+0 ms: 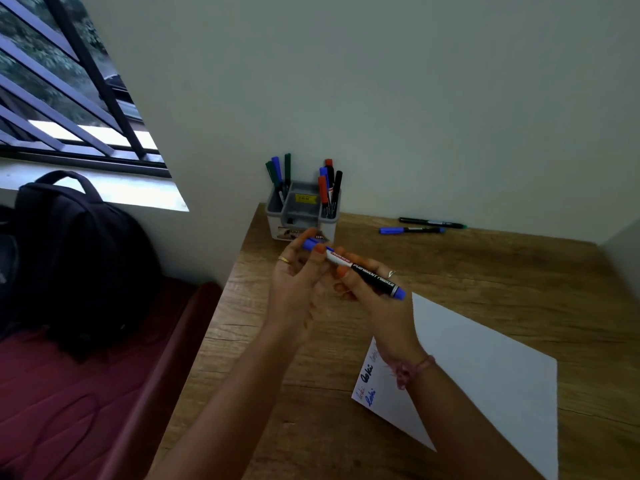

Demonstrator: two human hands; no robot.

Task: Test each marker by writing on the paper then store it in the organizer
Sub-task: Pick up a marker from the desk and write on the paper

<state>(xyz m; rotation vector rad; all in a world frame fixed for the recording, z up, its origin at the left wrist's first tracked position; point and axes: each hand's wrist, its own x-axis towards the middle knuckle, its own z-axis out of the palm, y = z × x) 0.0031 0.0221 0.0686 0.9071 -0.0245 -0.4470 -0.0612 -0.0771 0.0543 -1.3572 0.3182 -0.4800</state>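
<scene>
A blue permanent marker [367, 271] with a black barrel is held level above the wooden table, between both hands. My left hand [298, 282] grips its blue cap end; my right hand [377, 303] holds the barrel. A white sheet of paper [485, 375] lies at the right, with a few written words near its left corner. The grey organizer [301, 211] stands at the table's back left corner, holding several markers upright in its side compartments. Two loose markers lie near the wall: a blue one [412, 230] and a black one with a green tip [433, 222].
The wooden table [519, 271] is bounded by walls behind and at the right. A dark backpack [69, 258] rests on a red cushioned seat [86, 393] to the left, below a barred window [62, 98].
</scene>
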